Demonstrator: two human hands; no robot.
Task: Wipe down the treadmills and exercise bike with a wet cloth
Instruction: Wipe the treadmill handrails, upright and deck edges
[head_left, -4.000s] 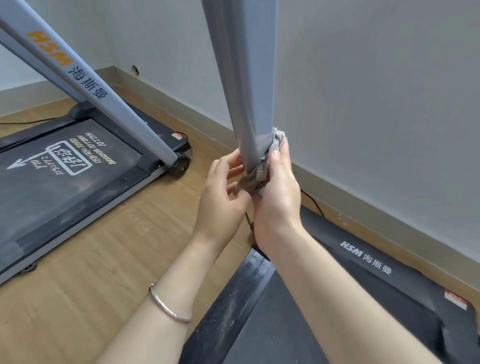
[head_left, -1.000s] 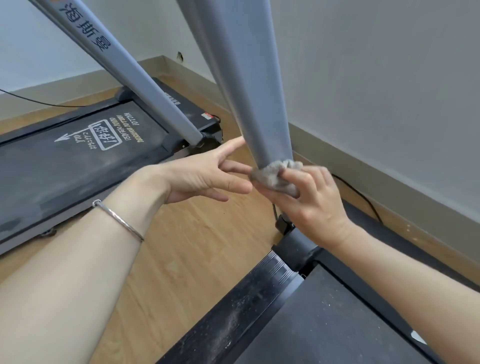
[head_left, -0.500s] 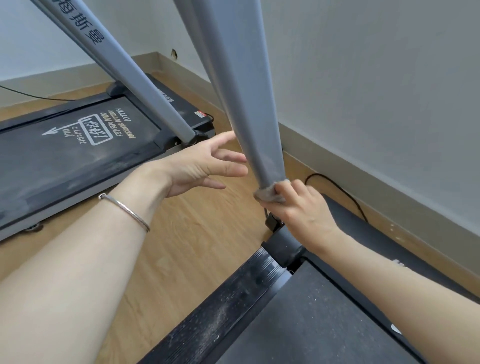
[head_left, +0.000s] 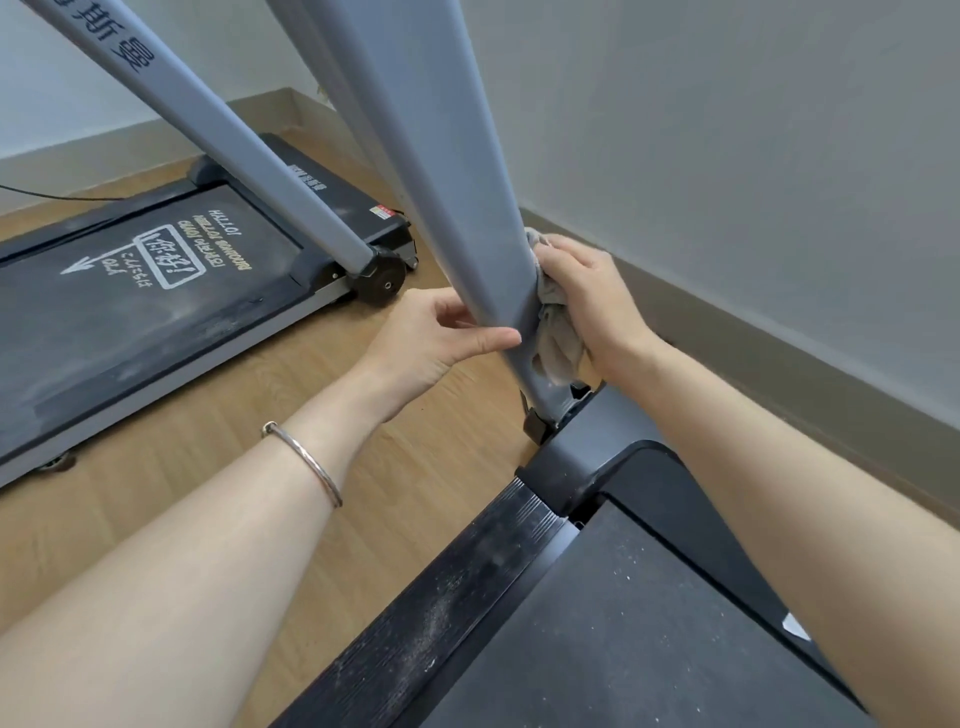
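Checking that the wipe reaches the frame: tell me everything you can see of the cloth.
The cloth is a small grey-beige rag, soft and crumpled. The right hand grips it and presses it against the right side of the near treadmill's grey upright, low down, above its base joint. A bunched end hangs loose below the fingers. Whether it is wet cannot be told.

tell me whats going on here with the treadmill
A person is wiping the grey upright post of the near treadmill, low down by its base. The right hand presses a crumpled grey cloth against the post's right side, while the left hand holds the post from the other side, thumb laid across its front. The black side rail below looks dusty, and a second treadmill stands on the wood floor to the left.
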